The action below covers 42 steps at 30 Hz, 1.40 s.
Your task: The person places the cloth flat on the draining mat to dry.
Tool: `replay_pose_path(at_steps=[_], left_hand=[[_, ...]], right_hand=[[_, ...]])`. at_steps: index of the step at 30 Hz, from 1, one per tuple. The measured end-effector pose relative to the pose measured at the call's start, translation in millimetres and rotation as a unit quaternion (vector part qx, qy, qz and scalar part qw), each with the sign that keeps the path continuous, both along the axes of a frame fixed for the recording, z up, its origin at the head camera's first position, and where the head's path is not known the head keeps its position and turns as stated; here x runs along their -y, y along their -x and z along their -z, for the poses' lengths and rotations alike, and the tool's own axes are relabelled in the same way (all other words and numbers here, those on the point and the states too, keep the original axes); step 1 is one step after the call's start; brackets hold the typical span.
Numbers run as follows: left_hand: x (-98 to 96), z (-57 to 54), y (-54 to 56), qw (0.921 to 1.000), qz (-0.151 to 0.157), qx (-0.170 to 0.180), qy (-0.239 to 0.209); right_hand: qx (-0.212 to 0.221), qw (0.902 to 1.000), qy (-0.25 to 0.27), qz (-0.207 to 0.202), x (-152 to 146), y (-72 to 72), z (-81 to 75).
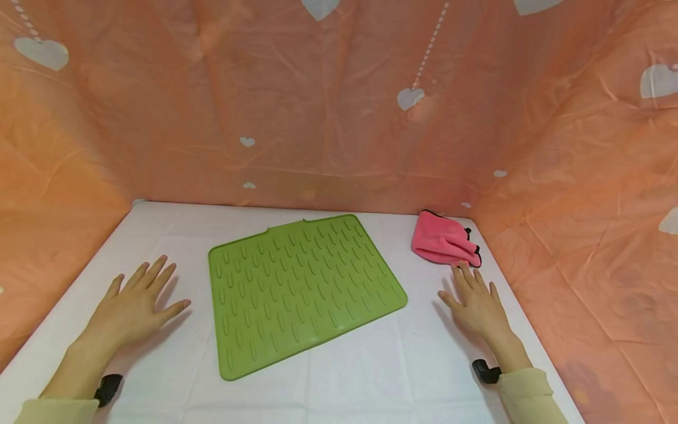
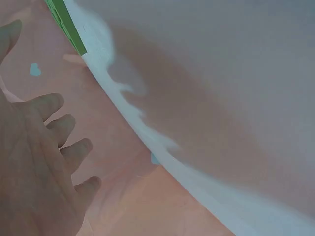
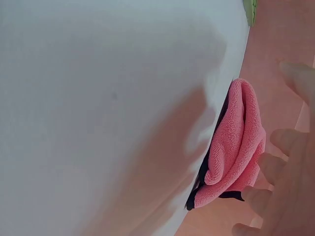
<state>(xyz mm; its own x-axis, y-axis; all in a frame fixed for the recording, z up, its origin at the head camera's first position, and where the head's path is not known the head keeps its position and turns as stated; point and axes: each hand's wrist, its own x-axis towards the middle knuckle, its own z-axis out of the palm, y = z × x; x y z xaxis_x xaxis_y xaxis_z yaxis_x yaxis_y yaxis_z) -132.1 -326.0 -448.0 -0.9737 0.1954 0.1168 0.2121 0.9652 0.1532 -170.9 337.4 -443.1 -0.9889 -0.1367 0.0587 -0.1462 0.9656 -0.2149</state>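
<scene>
A green rubbery mat (image 1: 304, 288) with rows of raised ridges lies at a slant on the white-covered table. Left of it, my left hand (image 1: 129, 309) hovers palm down with its fingers spread, holding nothing. On the other side my right hand (image 1: 477, 306) is also held above the table, fingers spread and without anything in them. Just beyond its fingertips sits a crumpled pink cloth (image 1: 445, 238) with black edging. In the right wrist view, folds of the fuzzy pink cloth (image 3: 236, 142) show beside the fingers. The left wrist view catches only a corner of the green mat (image 2: 69, 29).
A white cloth (image 1: 360, 377) covers the table. Orange sheets with white hearts hang as a back wall (image 1: 328, 118) and along the left and right sides. A black strap piece (image 1: 108, 390) sits at the left wrist, another black piece (image 1: 485, 371) at the right.
</scene>
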Motion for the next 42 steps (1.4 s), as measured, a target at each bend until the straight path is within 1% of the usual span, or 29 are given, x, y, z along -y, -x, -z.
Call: replay_pose_path(at_steps=[6, 12, 17, 25, 32, 36, 42], left_hand=[[-3.2, -2.0, -3.7, 1.0000, 0.004, 0.006, 0.005], [-8.0, -0.5, -8.8, 0.9998, 0.014, -0.013, 0.002], [-13.7, 0.9, -15.1, 0.9994, 0.026, -0.023, -0.003], [-28.3, 2.6, -24.8, 0.9981, 0.050, -0.033, -0.012], [-41.2, 6.5, -29.2, 0.9959, 0.080, -0.041, -0.002], [-49.8, 6.9, -29.3, 0.9948, 0.093, -0.039, 0.011], [-63.4, 7.2, -32.8, 0.9926, 0.116, -0.038, 0.004]], right_hand=[[-0.002, 1.0000, 0.003, 0.000, 1.3, -0.1, 0.1], [-0.010, 0.9999, 0.006, -0.001, 3.0, 2.1, -0.9], [-0.027, 0.9995, 0.011, -0.008, 4.0, 7.8, -4.6], [-0.044, 0.9982, 0.027, -0.031, 4.4, 25.0, -16.6], [-0.070, 0.9945, 0.040, -0.067, 8.2, 44.0, -23.8], [-0.062, 0.9935, 0.047, -0.083, 11.7, 55.7, -26.4], [-0.043, 0.9938, 0.046, -0.092, 16.3, 72.6, -28.4]])
